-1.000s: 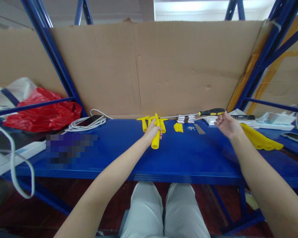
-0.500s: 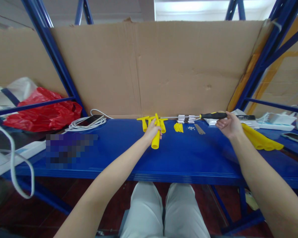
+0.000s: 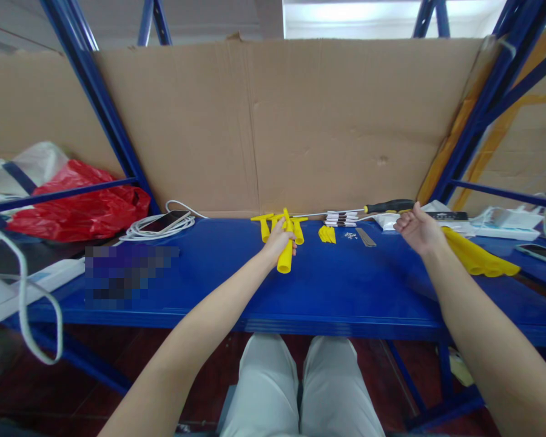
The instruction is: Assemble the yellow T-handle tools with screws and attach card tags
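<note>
Presently, my left hand point(image 3: 276, 244) grasps yellow tube point(image 3: 284, 262) near rear edge of table point(image 3: 236, 267); my right hand point(image 3: 417, 230) pinches screwdriver point(image 3: 388, 207) by handle end. Yellow tube: probably light, stiff, smooth; grip around barrel. Screwdriver: likely rigid; steady by handle.

No brand, number, sign or wording is reading legibly. Toward three o'clock, a black strip point(image 3: 450, 215) is showing faint pale marks, too small to make out. Between eight and nine o'clock, a pixelated patch point(image 3: 122, 271) is obscuring any lettering.
</note>
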Available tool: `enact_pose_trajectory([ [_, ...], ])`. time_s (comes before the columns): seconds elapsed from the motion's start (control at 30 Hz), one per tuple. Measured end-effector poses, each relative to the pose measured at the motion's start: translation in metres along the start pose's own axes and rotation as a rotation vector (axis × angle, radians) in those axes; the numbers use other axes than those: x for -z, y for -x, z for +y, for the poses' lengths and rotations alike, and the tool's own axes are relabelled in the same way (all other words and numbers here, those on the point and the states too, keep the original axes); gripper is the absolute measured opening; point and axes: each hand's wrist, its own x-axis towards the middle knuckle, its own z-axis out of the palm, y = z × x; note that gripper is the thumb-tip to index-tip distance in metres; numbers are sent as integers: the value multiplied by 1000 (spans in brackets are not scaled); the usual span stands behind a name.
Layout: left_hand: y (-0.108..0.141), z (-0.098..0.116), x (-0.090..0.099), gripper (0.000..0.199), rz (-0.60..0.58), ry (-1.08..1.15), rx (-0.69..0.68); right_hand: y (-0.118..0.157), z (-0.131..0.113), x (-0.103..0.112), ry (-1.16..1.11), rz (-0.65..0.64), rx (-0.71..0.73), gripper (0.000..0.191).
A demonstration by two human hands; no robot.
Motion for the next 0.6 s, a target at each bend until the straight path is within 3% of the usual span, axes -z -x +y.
enact_pose_trajectory([
  [0.6, 2, 1, 0, 84, 1, -15, 17, 3, -2, 1, 53, 32, -63, 30],
])
